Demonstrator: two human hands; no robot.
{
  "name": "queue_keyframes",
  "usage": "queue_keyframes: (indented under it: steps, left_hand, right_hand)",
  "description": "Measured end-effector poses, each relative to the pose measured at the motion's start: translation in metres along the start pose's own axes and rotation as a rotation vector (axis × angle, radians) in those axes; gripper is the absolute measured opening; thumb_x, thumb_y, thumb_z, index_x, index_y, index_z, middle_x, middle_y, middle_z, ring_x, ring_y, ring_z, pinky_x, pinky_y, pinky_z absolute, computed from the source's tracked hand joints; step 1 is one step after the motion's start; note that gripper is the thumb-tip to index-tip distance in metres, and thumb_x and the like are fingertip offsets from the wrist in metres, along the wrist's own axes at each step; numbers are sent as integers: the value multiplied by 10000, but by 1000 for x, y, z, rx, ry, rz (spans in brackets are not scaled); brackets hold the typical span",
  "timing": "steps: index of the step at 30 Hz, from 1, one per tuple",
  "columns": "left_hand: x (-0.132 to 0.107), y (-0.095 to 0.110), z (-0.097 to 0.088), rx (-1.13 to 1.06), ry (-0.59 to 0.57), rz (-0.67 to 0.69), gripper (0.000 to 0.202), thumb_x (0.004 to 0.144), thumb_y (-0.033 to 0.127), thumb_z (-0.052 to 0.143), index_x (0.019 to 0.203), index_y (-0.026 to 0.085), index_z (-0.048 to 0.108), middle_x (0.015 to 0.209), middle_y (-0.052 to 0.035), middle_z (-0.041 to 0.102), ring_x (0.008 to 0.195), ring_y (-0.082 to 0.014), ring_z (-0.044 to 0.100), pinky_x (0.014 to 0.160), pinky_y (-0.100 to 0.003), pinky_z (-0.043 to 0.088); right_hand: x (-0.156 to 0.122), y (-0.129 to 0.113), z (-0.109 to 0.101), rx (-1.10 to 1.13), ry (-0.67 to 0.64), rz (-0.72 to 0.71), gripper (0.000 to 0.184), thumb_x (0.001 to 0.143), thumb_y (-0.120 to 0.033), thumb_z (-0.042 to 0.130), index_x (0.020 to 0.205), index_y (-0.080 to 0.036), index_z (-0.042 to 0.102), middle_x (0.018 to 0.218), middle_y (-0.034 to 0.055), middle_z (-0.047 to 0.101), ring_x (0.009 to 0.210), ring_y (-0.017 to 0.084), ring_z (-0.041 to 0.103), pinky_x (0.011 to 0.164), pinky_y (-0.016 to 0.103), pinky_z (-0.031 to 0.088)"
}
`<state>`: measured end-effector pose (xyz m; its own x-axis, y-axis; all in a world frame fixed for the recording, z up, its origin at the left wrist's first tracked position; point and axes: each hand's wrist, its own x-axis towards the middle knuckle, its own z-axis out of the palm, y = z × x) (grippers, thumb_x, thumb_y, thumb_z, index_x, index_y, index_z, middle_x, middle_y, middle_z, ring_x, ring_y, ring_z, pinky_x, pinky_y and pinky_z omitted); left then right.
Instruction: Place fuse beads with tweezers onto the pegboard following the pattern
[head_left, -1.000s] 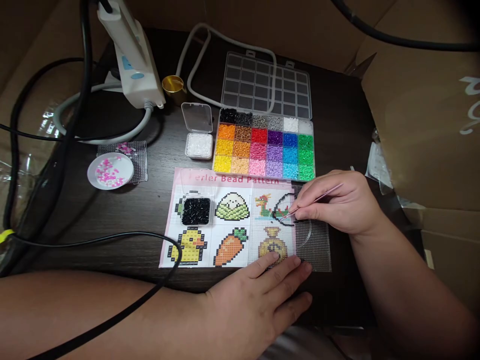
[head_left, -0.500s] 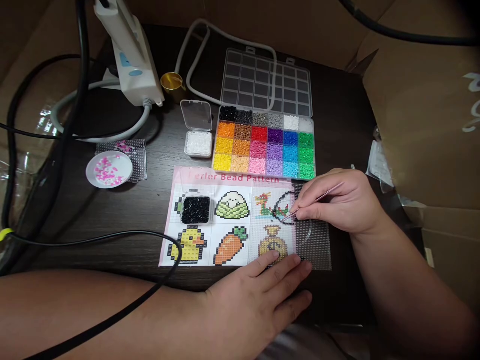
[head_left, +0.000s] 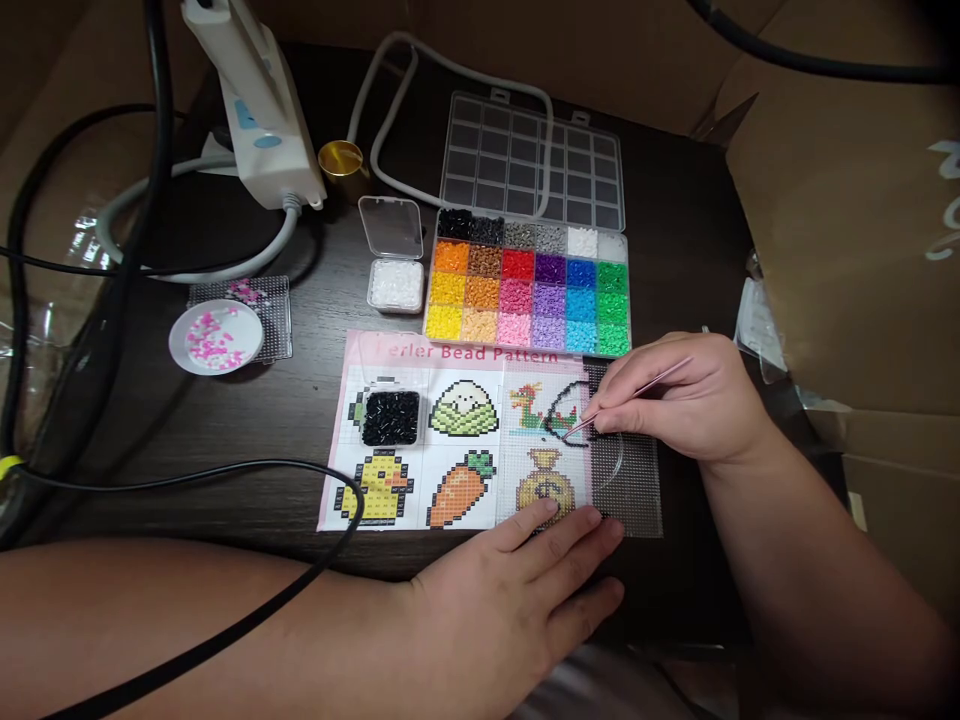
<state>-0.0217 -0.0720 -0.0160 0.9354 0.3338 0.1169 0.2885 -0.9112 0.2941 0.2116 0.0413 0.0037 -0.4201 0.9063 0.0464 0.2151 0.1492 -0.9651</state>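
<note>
A person's left hand (head_left: pixel 517 600) lies open and flat at the near edge of a dark tabletop (head_left: pixel 292 410), fingertips resting on the clear pegboard (head_left: pixel 630 490) laid over a printed pattern sheet (head_left: pixel 420 352). Just beyond, the right hand (head_left: pixel 690 400) pinches pink tweezers (head_left: pixel 637 393), their tips touching an outline of black beads (head_left: pixel 559 420) on the pegboard. Farther back sits an open bead organiser (head_left: pixel 529 290), sorted by colour.

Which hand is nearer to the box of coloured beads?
Right. The right hand, holding tweezers, is just below the bead box; the left hand lies lower, on the pegboard.
</note>
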Motion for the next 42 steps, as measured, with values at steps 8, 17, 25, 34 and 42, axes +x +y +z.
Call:
queue_keyframes:
  steps: [8,17,25,34,42]
  left_hand:
    - [0,1,0,-7,-1,0,512,945,370,557,1443,251,547,1598,-91,419,1475,-260,377,1239,-444,161]
    - [0,1,2,-8,-1,-6,522,946,375,556,1452,247,537,1604,-95,410,1474,-262,380,1238,-446,185]
    - [0,1,0,-3,-11,-3,510,959,367,537,1455,249,533,1609,-95,402,1482,-264,369,1234,-446,170]
    - [-1,1,1,-7,-18,0,506,968,365,527,1460,245,528,1610,-100,398,1483,-266,366,1235,-447,159]
    - [-2,2,2,3,-25,2,526,958,379,541,1468,253,520,1618,-97,383,1492,-271,350,1236,-452,152]
  right_hand:
    - [0,1,0,-39,-5,-4,106,700,-285,896,720,-283,792,701,23,782,605,201,742,528,298,609]
    - [0,0,-1,-24,9,13,126,681,-316,907,707,-283,788,702,20,782,618,203,742,546,306,617]
    - [0,-1,0,-12,-9,-12,105,704,-262,892,720,-293,793,697,13,780,609,195,738,534,303,608]
    - [-1,2,-2,1,12,4,104,712,-240,886,731,-284,793,714,13,785,629,194,745,559,301,615]
    - [-1,3,-2,-2,12,-4,125,685,-212,896,729,-269,794,720,16,788,632,198,747,559,298,617]
